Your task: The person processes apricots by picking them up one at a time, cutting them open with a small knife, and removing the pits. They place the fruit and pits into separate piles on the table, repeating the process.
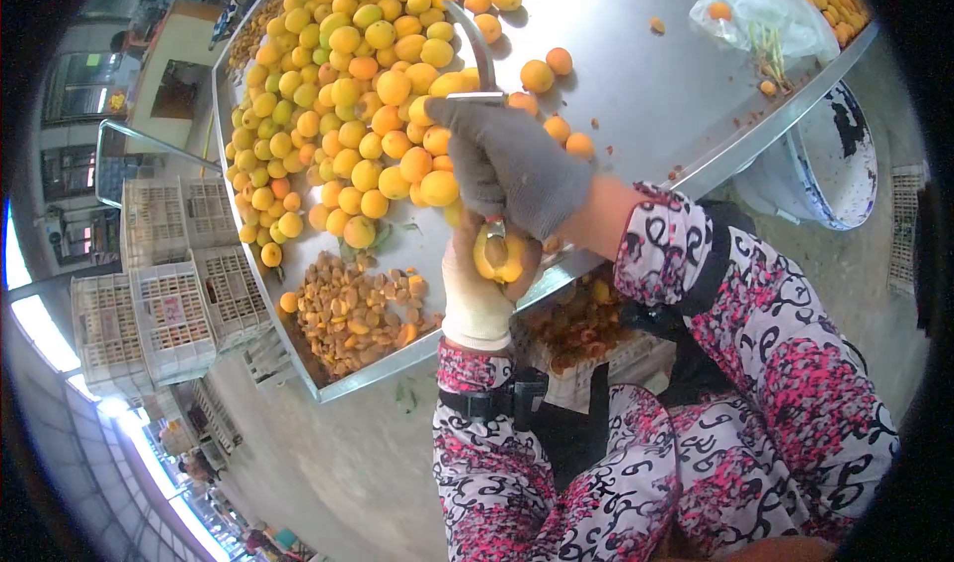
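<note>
My left hand (479,299), in a whitish glove, is closed around a cut apricot (511,267) near the table's front edge. The brown pit shows in its opened flesh. Just above it, my right hand (522,169) in a grey knitted glove grips a metal hand tool (481,50). A curved metal arm of this tool sticks out beyond the fist, and a small metal end meets the fruit at the pit. The fist hides the tool's middle. Whole yellow-orange apricots (348,93) are heaped directly beyond both hands.
The metal table (636,90) has a raised rim. Brown pits (353,319) lie in its near left corner; a plastic bag (765,10) lies at the far right. Below stand a crate of fruit pieces (581,338), a white bucket (825,169) and stacked crates (164,299).
</note>
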Demonstrator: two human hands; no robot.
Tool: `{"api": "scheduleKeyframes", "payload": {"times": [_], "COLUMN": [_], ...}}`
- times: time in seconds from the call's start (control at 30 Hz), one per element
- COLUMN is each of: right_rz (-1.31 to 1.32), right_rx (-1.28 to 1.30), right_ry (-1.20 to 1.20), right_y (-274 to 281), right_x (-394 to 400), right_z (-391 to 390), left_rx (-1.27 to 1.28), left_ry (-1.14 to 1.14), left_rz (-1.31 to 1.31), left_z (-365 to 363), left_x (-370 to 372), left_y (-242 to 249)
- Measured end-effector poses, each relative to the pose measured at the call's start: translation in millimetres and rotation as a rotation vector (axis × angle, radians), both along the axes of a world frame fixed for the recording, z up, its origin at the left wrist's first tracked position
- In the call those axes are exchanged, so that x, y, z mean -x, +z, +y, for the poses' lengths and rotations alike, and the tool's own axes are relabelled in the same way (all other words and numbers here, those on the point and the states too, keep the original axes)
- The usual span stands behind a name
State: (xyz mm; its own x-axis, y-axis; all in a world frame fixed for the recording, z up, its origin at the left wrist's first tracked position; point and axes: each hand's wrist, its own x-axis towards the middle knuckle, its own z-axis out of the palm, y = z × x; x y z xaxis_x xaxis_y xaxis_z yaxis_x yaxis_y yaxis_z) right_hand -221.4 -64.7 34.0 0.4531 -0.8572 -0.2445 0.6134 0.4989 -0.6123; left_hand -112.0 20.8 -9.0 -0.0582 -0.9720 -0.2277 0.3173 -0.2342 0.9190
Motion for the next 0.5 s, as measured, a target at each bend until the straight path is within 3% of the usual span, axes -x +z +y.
{"api": "scheduleKeyframes", "payload": {"times": [0.03,0.1,0.13,0.2,0.23,0.3,0.33,0.4,0.47,0.5], "right_rz": [-0.001,0.181,0.182,0.58,0.582,0.824,0.826,0.934,0.878,0.796], "right_rx": [-0.002,0.157,0.155,0.586,0.586,1.098,1.096,1.21,1.126,0.959], "right_ry": [0.002,-0.014,-0.014,-0.2,-0.199,-0.507,-0.508,-0.081,-0.131,-0.2], "right_y": [2,3,1,-7,-9,-9,-4,8,7,9], "right_x": [0,0,-2,-13,-20,-34,-35,-31,-32,-29], "right_z": [1,3,1,-5,-2,18,30,46,36,27], "left_rx": [-0.002,0.298,0.297,-0.116,-0.116,0.221,0.22,0.099,-0.021,-0.086], "left_ry": [0.002,-0.033,-0.033,0.002,0.002,-0.164,-0.166,-0.026,0.11,0.184], "left_rz": [-0.001,-0.375,-0.375,0.241,0.243,-0.402,-0.401,-0.108,0.178,0.319], "left_z": [-1,-1,-1,-3,-3,-2,-3,-13,-28,-31], "left_x": [0,-1,-2,-6,-9,-17,-16,-10,-4,-4], "left_y": [-2,-7,-7,-4,-9,-26,-28,-33,-34,-35]}}
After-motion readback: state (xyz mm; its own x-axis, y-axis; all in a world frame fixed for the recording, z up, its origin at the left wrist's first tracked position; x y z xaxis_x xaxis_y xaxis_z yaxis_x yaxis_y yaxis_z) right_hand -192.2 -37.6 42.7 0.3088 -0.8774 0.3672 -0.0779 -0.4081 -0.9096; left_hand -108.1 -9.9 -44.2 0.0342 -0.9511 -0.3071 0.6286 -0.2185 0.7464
